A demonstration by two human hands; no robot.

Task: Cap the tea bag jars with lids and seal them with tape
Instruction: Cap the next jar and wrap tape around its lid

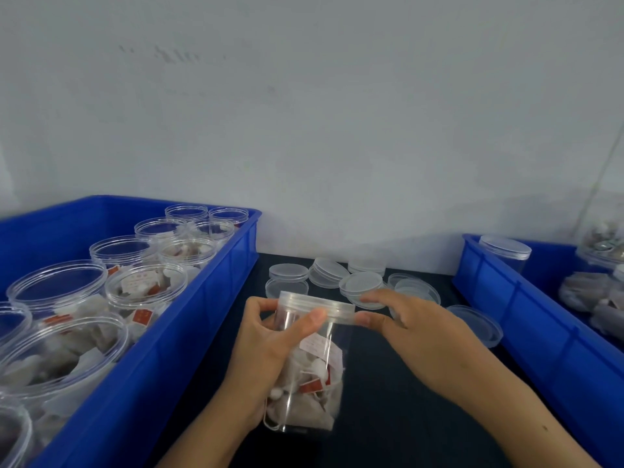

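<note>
Gripping a capped jar (309, 366) (tea bags inside), left hand (270, 339) and right hand (412, 332).

Both hands, left (270, 346) and right (415, 329), are bare, with no gloves, rings or watch showing. The forearms run bare to the bottom edge of the view, and no sleeve shows. Fingernails are short and unpainted. A small dark spot marks the right forearm (543, 427) near the lower edge
</note>
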